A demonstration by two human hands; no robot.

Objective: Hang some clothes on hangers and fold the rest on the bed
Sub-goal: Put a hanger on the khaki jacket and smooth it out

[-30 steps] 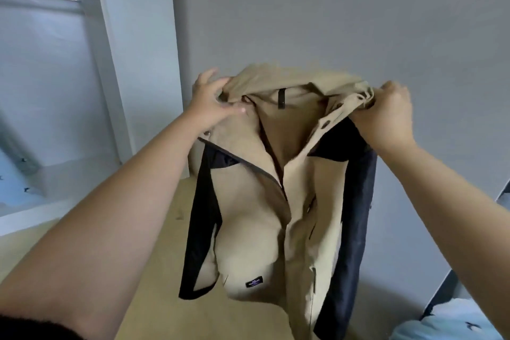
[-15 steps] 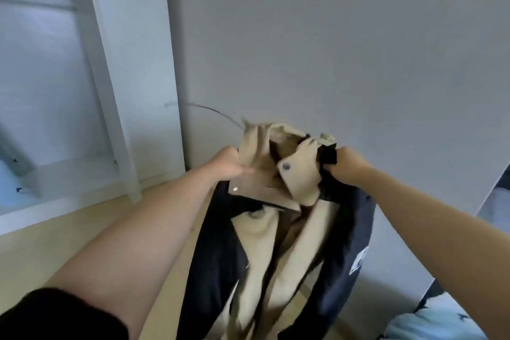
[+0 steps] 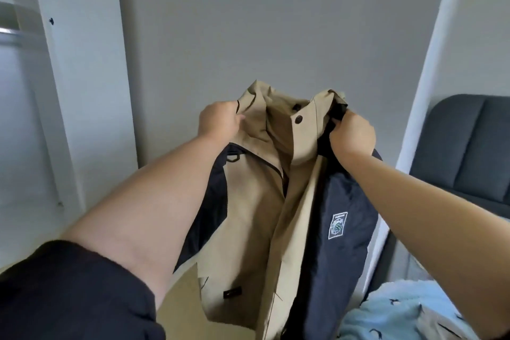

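— Where's the jacket [image 3: 256, 215]?
— Up before the wall [image 3: 276, 22]; left hand [image 3: 219, 121] grips one collar side, right hand [image 3: 350, 134] clutches the other shoulder
— Any tip?
— Level both shoulders before slipping a hanger in

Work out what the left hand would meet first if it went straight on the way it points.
The left hand grips the jacket at its collar, so that cloth comes first; past it, probably the grey wall, though depth is unclear.
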